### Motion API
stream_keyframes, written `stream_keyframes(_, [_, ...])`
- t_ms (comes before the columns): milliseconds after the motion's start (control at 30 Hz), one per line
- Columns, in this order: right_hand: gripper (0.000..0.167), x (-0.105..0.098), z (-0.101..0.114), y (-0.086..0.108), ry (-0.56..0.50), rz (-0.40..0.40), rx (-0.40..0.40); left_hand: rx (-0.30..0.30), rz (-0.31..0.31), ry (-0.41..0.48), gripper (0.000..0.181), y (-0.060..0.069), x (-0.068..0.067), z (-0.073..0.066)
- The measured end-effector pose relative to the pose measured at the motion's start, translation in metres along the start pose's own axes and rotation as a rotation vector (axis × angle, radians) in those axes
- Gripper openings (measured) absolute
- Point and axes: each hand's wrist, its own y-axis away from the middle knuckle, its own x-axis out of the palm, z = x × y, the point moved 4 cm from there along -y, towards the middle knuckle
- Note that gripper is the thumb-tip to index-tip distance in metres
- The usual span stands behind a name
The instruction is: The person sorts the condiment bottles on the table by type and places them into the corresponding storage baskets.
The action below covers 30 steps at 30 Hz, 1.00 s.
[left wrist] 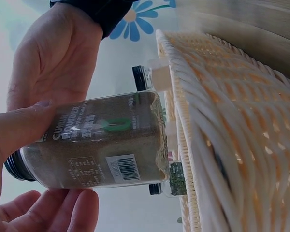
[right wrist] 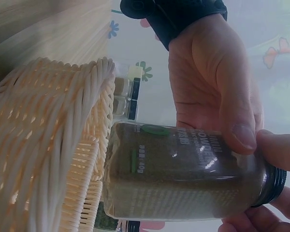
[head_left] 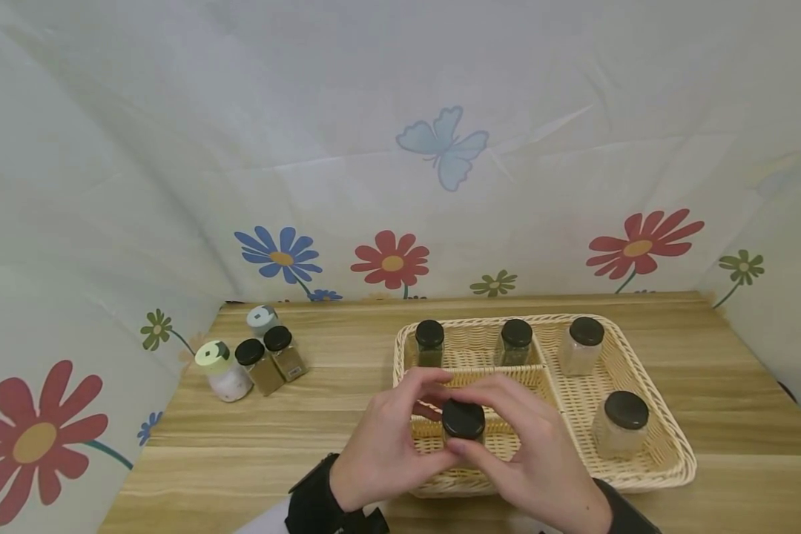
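Note:
Both hands grip one square clear spice jar point(head_left: 463, 421) of brown powder with a black lid, upright over the front left part of the wicker basket point(head_left: 579, 400). Its label, partly readable as cumin powder, shows on the jar point(left wrist: 101, 140) in the left wrist view. My left hand point(head_left: 386, 443) has thumb and fingers around the jar's left side near the top. From the other side, my right hand point(head_left: 544, 452) holds it, with the thumb on the front. The jar's base point(right wrist: 113, 174) hangs close to the basket's rim. In the head view the hands hide its lower part.
The basket's back left section holds two black-lidded jars point(head_left: 430, 345) point(head_left: 516, 343); its right section holds two more point(head_left: 582, 347) point(head_left: 621, 426). On the table's left stand two black-lidded powder jars point(head_left: 260, 367) point(head_left: 285, 354), a yellow-green-lidded jar point(head_left: 225, 374) and a white-capped container point(head_left: 262, 320). A flowered sheet point(head_left: 440, 215) hangs behind.

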Motion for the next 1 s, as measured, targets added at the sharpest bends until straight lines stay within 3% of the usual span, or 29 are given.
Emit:
stream_keyframes(167, [0.053,0.000,0.000,0.001,0.000,-0.007,-0.014,0.013,0.039,-0.057,0.076,-0.001,-0.007,-0.002])
stream_keyframes(333, [0.052,0.000,-0.002,0.002,0.008,-0.009,0.002,0.060,0.069,-0.126,0.075,-0.003,-0.026,-0.004])
stream_keyframes(467, [0.051,-0.001,-0.003,0.002,0.018,-0.003,0.026,0.045,0.056,-0.184,0.068,-0.005,-0.041,-0.002])
stream_keyframes(633, [0.052,-0.002,-0.003,0.001,0.015,-0.017,-0.006,0.056,-0.021,-0.410,0.051,-0.007,-0.057,0.004])
stream_keyframes(767, [0.054,-0.003,-0.003,0.000,0.019,-0.023,-0.014,0.054,-0.060,-0.573,0.050,-0.010,-0.067,0.014])
stream_keyframes(1000, [0.053,-0.003,-0.004,0.002,0.032,-0.011,0.025,-0.046,-0.118,-0.837,0.054,-0.010,-0.086,0.042])
